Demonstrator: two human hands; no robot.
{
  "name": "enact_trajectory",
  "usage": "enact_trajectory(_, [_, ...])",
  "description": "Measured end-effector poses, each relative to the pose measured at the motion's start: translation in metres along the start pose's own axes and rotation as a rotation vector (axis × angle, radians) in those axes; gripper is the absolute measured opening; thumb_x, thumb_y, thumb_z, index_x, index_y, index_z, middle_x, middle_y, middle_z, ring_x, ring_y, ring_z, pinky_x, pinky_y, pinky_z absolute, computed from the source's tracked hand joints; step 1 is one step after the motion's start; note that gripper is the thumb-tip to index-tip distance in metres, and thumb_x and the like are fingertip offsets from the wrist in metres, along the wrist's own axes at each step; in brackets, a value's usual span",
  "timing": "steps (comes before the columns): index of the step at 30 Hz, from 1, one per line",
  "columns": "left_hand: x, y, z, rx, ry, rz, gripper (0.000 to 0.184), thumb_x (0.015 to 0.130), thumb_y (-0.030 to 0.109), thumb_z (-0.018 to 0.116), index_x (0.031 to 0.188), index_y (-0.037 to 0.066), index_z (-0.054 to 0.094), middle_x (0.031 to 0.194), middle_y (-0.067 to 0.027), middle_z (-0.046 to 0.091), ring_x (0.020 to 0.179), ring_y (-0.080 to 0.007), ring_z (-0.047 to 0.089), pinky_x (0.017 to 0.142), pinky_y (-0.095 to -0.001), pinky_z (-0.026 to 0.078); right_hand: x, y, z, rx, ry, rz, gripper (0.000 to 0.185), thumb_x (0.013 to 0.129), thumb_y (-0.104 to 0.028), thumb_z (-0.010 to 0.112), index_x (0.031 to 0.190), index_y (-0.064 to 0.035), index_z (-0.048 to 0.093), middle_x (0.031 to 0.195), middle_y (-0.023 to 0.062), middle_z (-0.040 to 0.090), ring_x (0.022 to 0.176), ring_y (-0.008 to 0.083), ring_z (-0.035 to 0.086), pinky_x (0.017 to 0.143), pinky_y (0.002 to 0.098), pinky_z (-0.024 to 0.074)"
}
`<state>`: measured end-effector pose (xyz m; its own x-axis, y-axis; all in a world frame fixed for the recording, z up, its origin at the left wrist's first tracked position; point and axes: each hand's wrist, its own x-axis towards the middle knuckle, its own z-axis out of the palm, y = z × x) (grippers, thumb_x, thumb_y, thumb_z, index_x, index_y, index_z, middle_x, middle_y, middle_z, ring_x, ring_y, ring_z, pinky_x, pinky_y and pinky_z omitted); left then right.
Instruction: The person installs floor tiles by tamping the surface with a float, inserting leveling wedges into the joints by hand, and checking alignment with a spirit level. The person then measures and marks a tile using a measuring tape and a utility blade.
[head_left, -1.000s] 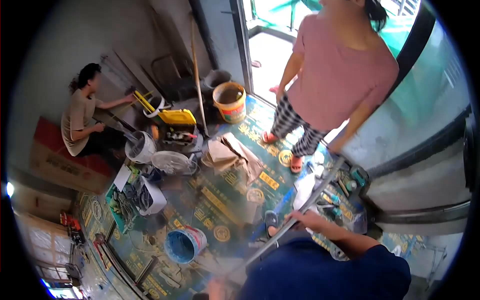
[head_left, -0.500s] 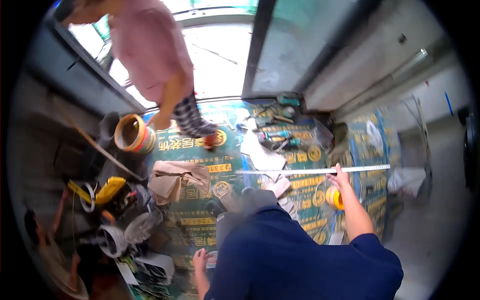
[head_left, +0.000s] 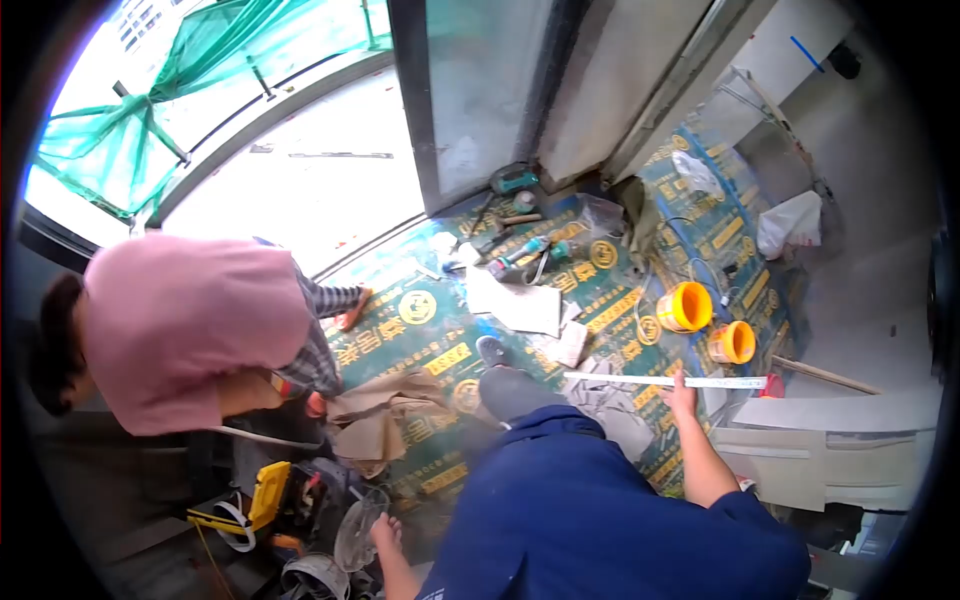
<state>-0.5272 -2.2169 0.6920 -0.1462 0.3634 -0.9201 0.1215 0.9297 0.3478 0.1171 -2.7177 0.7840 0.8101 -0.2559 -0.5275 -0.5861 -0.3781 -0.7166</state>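
Observation:
My right hand (head_left: 681,393) is closed round a long, thin white strip (head_left: 630,379) with markings near its right end. The strip lies almost level across the view, above the covered floor. My left hand (head_left: 386,532) hangs low at the left of my body, beside a clear round plastic item (head_left: 358,535). Its fingers are loosely curled, and whether they hold anything is too small to tell. My foot, in a grey shoe (head_left: 490,350), is on the floor covering. Two orange buckets (head_left: 686,307) stand beyond the strip.
At the left, a person in a pink shirt (head_left: 200,325) bends over. Brown paper (head_left: 385,410) lies on the floor near a yellow toolbox lid (head_left: 268,495). Power tools (head_left: 520,255) and white sheets (head_left: 515,302) lie ahead. White boards (head_left: 830,412) are at the right.
The view has swung rightwards, bringing both orange buckets into sight. The person in pink has bent down at the left. My right hand still holds the strip.

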Motion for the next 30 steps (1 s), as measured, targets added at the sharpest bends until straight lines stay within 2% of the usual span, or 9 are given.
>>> enact_trajectory(4, [0.022,0.069,0.077,0.093,-0.234,0.156,0.017,0.105,0.026,0.058,0.096,0.011,0.059,0.074,0.0005,0.055,0.059,-0.0121,0.052,0.051,-0.0268,0.042,-0.016,-0.043,0.055,0.009,0.011,-0.104,0.051,0.105,-0.05,0.058,0.112,-0.0001,0.067,0.092,0.0101,0.073,0.066,0.0206,0.074,0.048,0.0297,0.0482])
enact_trajectory(5, [0.012,0.086,0.109,0.178,-0.101,0.195,0.015,0.104,0.024,0.061,0.102,0.009,0.061,0.076,-0.0007,0.057,0.059,-0.012,0.053,0.051,-0.0258,0.043,-0.02,-0.065,0.075,0.055,0.0,-0.131,0.052,0.105,-0.05,0.059,0.106,0.0017,0.068,0.087,0.0089,0.073,0.067,0.02,0.074,0.051,0.03,0.0489])
enact_trajectory(7, [0.034,0.11,0.146,0.215,-0.189,0.301,0.016,0.102,0.022,0.064,0.108,0.006,0.065,0.086,-0.0055,0.068,0.07,-0.0151,0.065,0.057,-0.0276,0.048,-0.004,-0.108,0.119,-0.081,-0.073,-0.163,0.052,0.106,-0.05,0.055,0.124,-0.003,0.066,0.108,0.009,0.074,0.074,0.0191,0.075,0.056,0.0272,0.0512])
enact_trajectory(12, [0.042,0.16,0.236,0.547,-0.242,0.514,0.033,0.102,0.032,0.066,0.116,0.002,0.071,0.096,-0.0065,0.073,0.082,-0.0182,0.068,0.072,-0.0337,0.055,-0.005,-0.281,0.278,-0.166,-0.382,-0.502,0.044,0.11,-0.041,0.05,0.123,-0.0019,0.065,0.105,0.0065,0.072,0.079,0.0144,0.072,0.071,0.0263,0.0541])
enact_trajectory(15, [0.028,0.201,0.274,0.638,-0.214,0.255,0.035,0.101,0.033,0.067,0.114,0.001,0.072,0.096,-0.0065,0.073,0.084,-0.018,0.069,0.073,-0.0346,0.055,-0.017,-0.392,0.356,-0.224,-0.596,-0.681,0.041,0.112,-0.037,0.048,0.123,-0.0013,0.065,0.105,0.0063,0.071,0.081,0.0139,0.07,0.077,0.0267,0.0541])
enact_trajectory(18, [0.026,0.235,0.304,0.533,-0.133,0.353,0.034,0.101,0.031,0.067,0.113,-0.001,0.072,0.094,-0.0061,0.072,0.082,-0.0178,0.068,0.07,-0.0342,0.055,-0.023,-0.473,0.411,-0.23,-0.694,-0.741,0.04,0.111,-0.035,0.05,0.121,0.0002,0.067,0.103,0.0077,0.07,0.083,0.0153,0.07,0.079,0.0285,0.0549])
enact_trajectory(23, [-0.002,0.298,0.345,0.415,-0.156,0.198,0.031,0.101,0.025,0.068,0.112,-0.003,0.071,0.094,-0.0081,0.072,0.072,-0.0159,0.067,0.065,-0.0303,0.054,-0.017,-0.517,0.456,-0.253,-0.747,-0.879,0.033,0.109,-0.028,0.056,0.119,0.0017,0.068,0.098,0.0099,0.073,0.084,0.0175,0.071,0.078,0.0323,0.0558])
enact_trajectory(25, [0.015,0.318,0.364,0.373,-0.158,0.259,0.03,0.093,0.022,0.07,0.105,-0.005,0.075,0.09,-0.0115,0.075,0.08,-0.0185,0.071,0.075,-0.0348,0.057,-0.047,-0.549,0.472,-0.348,-0.738,-0.949,0.035,0.111,-0.029,0.053,0.12,0.0012,0.068,0.097,0.0097,0.072,0.084,0.0167,0.071,0.08,0.0298,0.0541])
enact_trajectory(30, [0.047,0.4,0.433,0.475,-0.18,0.485,0.029,0.092,0.02,0.068,0.105,-0.005,0.074,0.091,-0.013,0.076,0.08,-0.019,0.072,0.076,-0.0339,0.057,-0.033,-0.552,0.545,-0.522,-0.76,-0.85,0.035,0.11,-0.03,0.055,0.118,0.0006,0.069,0.097,0.0102,0.073,0.085,0.0185,0.072,0.078,0.0327,0.0535])
